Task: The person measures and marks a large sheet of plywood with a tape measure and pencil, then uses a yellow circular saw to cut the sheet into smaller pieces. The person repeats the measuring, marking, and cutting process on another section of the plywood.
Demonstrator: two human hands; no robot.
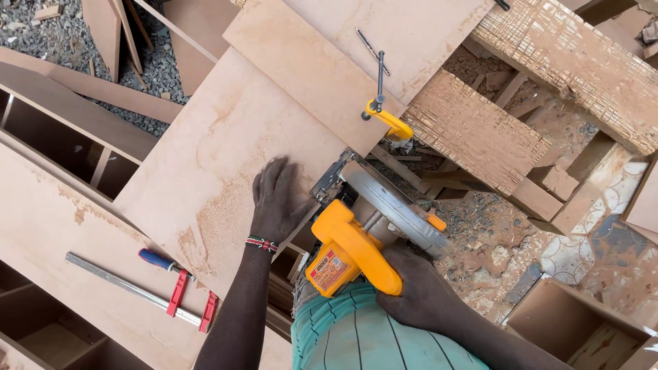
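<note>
Circular saw (363, 240) sits at the board (226, 171) edge, right hand (418, 291) clenched around its handle, left hand (277, 202) flat beside it, steadying the board.

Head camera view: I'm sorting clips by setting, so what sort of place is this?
Probably an open-air carpentry workshop. The right hand grips a yellow circular saw at a clamped board, the left hand presses it flat, and gravel covers the ground.
</note>
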